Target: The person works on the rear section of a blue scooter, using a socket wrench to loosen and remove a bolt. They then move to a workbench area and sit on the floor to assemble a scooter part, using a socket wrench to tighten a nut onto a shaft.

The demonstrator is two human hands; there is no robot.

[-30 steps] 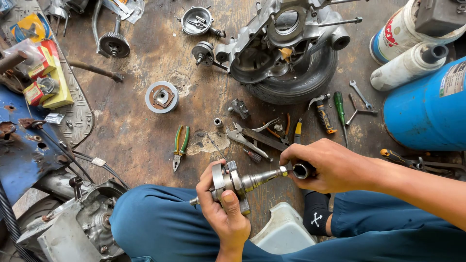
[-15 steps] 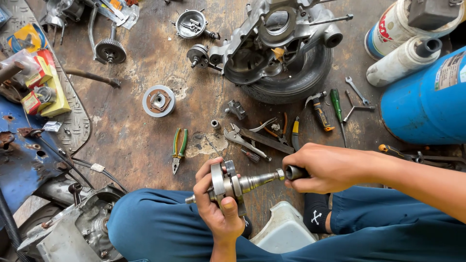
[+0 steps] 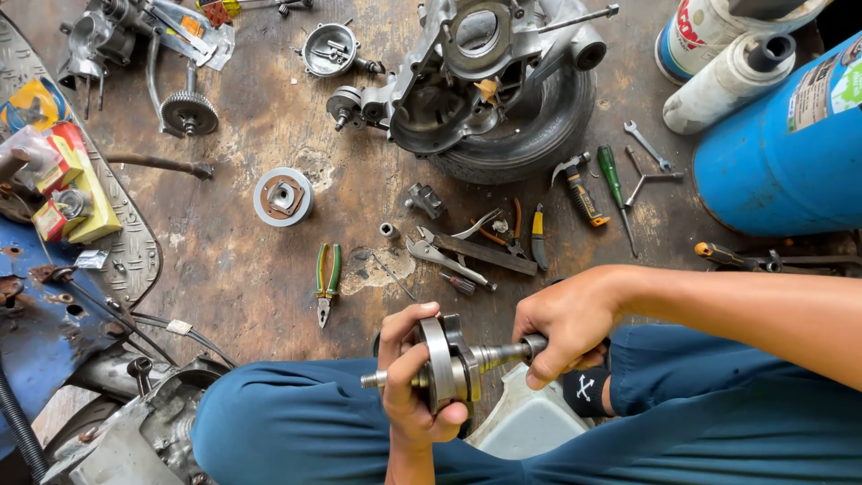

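Observation:
A metal crankshaft (image 3: 453,364) with round flywheel webs and a stub shaft on each side is held level above my lap. My left hand (image 3: 409,377) grips the webs from the left, fingers wrapped over the rim. My right hand (image 3: 566,323) closes around the right shaft end. Both knees, in blue trousers, lie under the part. A white plastic container (image 3: 525,422) sits between my legs just below it.
On the stained floor ahead lie an engine case on a small tyre (image 3: 503,99), green-handled pliers (image 3: 328,283), wrenches and screwdrivers (image 3: 503,238), and a round grey pulley (image 3: 283,196). A blue cylinder (image 3: 790,144) stands right; another engine case (image 3: 135,431) sits lower left.
The camera has shifted slightly. My hands keep the same grip on the crankshaft, which sits about where it was.

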